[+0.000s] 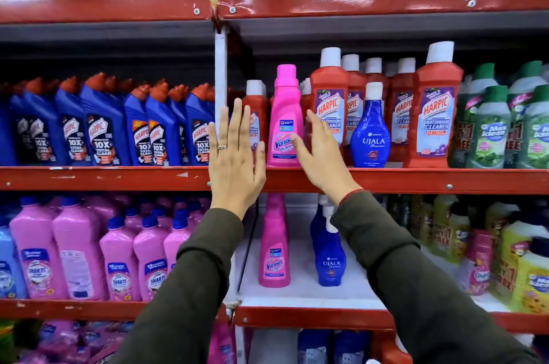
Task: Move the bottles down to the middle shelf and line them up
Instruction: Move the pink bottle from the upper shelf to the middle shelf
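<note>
Two hands reach toward a pink Vanish bottle (285,117) standing upright at the front edge of the upper shelf (386,179) in a shop aisle. The left hand (234,156), a ring on one finger, is held flat with fingers spread wide, just left of the bottle; whether its thumb touches the bottle's side cannot be told. The right hand (320,156) is likewise spread wide, its thumb lying against the bottle's label and its fingers reaching past the right side. Neither grip has closed on the bottle, which stands between the two palms.

To the right on the same shelf stands a blue Ujala bottle (370,129), well clear of both hands, among red Harpic bottles (433,108). Green-capped bottles (487,123) fill the far right.

On the middle shelf (312,292) below, another pink bottle (274,248) and another blue bottle (329,256) stand side by side, slightly apart, more of each behind them. Blue Harpic bottles (104,126) crowd the upper shelf in the bay to the left, with pink Shakti bottles (118,256) beneath.
</note>
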Available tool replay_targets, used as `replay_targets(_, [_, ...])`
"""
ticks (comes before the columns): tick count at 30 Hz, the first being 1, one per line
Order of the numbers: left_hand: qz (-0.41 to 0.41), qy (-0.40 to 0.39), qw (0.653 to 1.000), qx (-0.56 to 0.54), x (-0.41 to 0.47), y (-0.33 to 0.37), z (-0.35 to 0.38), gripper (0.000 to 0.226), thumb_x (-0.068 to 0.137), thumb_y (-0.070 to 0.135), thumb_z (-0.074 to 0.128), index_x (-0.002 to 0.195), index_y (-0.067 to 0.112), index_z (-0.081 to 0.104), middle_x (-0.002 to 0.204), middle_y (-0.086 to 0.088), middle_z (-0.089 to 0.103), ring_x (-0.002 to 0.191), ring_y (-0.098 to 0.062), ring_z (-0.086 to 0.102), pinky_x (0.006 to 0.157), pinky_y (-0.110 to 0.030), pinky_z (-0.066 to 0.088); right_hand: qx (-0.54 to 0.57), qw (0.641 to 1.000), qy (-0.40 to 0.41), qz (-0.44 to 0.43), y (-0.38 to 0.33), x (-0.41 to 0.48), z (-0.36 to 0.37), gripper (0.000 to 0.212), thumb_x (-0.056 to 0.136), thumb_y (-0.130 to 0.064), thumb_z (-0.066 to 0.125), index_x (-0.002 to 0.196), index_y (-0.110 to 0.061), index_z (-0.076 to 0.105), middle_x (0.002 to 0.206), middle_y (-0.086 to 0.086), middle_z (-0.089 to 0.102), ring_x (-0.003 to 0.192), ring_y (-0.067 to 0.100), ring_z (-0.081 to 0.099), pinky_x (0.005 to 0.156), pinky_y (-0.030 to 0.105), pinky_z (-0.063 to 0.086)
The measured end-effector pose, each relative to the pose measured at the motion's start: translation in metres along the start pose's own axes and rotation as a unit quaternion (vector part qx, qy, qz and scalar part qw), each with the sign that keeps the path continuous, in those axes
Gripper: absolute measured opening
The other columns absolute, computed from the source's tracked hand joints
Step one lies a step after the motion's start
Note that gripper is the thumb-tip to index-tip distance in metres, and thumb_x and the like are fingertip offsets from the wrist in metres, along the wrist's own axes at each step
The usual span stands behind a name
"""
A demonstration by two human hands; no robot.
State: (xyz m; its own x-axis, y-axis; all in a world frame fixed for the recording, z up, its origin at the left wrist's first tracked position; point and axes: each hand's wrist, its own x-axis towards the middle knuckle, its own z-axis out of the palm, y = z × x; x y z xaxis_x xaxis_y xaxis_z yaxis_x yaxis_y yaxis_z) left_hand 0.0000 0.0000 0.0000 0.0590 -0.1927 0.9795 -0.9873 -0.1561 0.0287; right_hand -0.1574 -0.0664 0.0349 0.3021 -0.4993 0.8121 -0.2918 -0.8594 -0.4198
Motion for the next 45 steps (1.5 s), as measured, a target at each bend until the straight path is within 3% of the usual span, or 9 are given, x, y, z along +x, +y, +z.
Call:
replay_targets(4, [-0.034,-0.033,0.999,0.000,-0.019,-0.026,0.007,0.064,0.105,0.030,0.035,0.164,0.009,0.020,0.173,-0.007,0.015,0.162,-0.025,0.006,0.130,-0.052,0.012,0.041,0.995,-0.042,0.078,-0.003,0.011,0.007,0.061,0.104,-0.021,0.051,0.155,0.000,0.024,0.160,0.017,0.036,0.149,0.027,0.034,0.122,0.038,0.026])
replay_targets(9, [-0.040,-0.071,0.997,-0.007,-0.038,-0.043,0.023,0.061,0.107,0.032,0.026,0.164,0.010,0.018,0.174,-0.006,0.013,0.162,-0.024,0.005,0.130,-0.051,0.013,0.071,0.991,-0.050,0.104,-0.003,0.018,0.012,0.049,0.104,-0.016,0.052,0.148,-0.002,0.036,0.146,0.017,0.053,0.133,0.028,0.052,0.113,0.038,0.041])
replay_targets(12, [-0.029,-0.069,0.997,0.003,-0.040,-0.044,0.029,0.061,0.108,0.031,0.025,0.164,0.008,0.019,0.173,-0.008,0.014,0.161,-0.024,0.006,0.129,-0.052,0.015,0.101,0.986,-0.050,0.124,-0.003,0.018,0.011,0.048,0.103,-0.017,0.055,0.146,-0.005,0.039,0.144,0.014,0.055,0.129,0.025,0.056,0.105,0.034,0.048])
replay_targets(14, [-0.022,-0.067,0.997,0.008,-0.041,-0.047,0.032,0.061,0.108,0.031,0.024,0.163,0.006,0.018,0.173,-0.010,0.014,0.161,-0.025,0.007,0.129,-0.052,0.017,0.121,0.983,-0.041,0.131,-0.003,0.018,0.011,0.050,0.102,-0.016,0.057,0.147,-0.005,0.039,0.144,0.013,0.055,0.129,0.024,0.057,0.107,0.038,0.049])
replay_targets(17, [-0.006,-0.067,0.998,0.018,-0.045,-0.056,0.035,0.062,0.108,0.031,0.023,0.163,0.004,0.018,0.173,-0.012,0.014,0.161,-0.026,0.009,0.129,-0.050,0.018,0.143,0.981,-0.027,0.132,-0.004,0.017,0.012,0.054,0.100,-0.015,0.061,0.147,-0.005,0.039,0.144,0.014,0.055,0.130,0.025,0.056,0.109,0.046,0.048])
replay_targets(30, [0.014,-0.051,0.998,0.043,-0.045,-0.060,0.038,0.061,0.108,0.030,0.025,0.162,0.003,0.024,0.171,-0.014,0.019,0.160,-0.028,0.016,0.131,-0.041,0.006,0.195,0.976,0.011,0.099,-0.018,0.027,0.005,0.048,0.100,-0.016,0.060,0.144,-0.006,0.045,0.139,0.011,0.059,0.126,0.022,0.060,0.106,0.045,0.052])
replay_targets(40, [-0.009,-0.055,0.998,0.011,-0.048,-0.060,0.033,0.062,0.109,0.032,0.023,0.163,0.004,0.015,0.173,-0.012,0.012,0.161,-0.026,0.008,0.132,-0.043,0.009,0.253,0.963,-0.004,0.094,-0.017,0.002,-0.005,0.048,0.098,-0.021,0.063,0.142,-0.011,0.048,0.125,-0.004,0.061,0.108,0.001,0.062,0.090,0.023,0.058])
replay_targets(45, [-0.008,-0.035,0.999,0.010,-0.061,-0.064,0.026,0.061,0.109,0.033,0.018,0.163,0.003,0.019,0.173,-0.013,0.014,0.161,-0.026,0.009,0.131,-0.035,-0.005,0.291,0.950,-0.010,0.115,-0.006,-0.042,0.008,0.047,0.096,-0.018,0.065,0.140,-0.011,0.051,0.129,0.003,0.064,0.114,0.014,0.065,0.096,0.030,0.055])
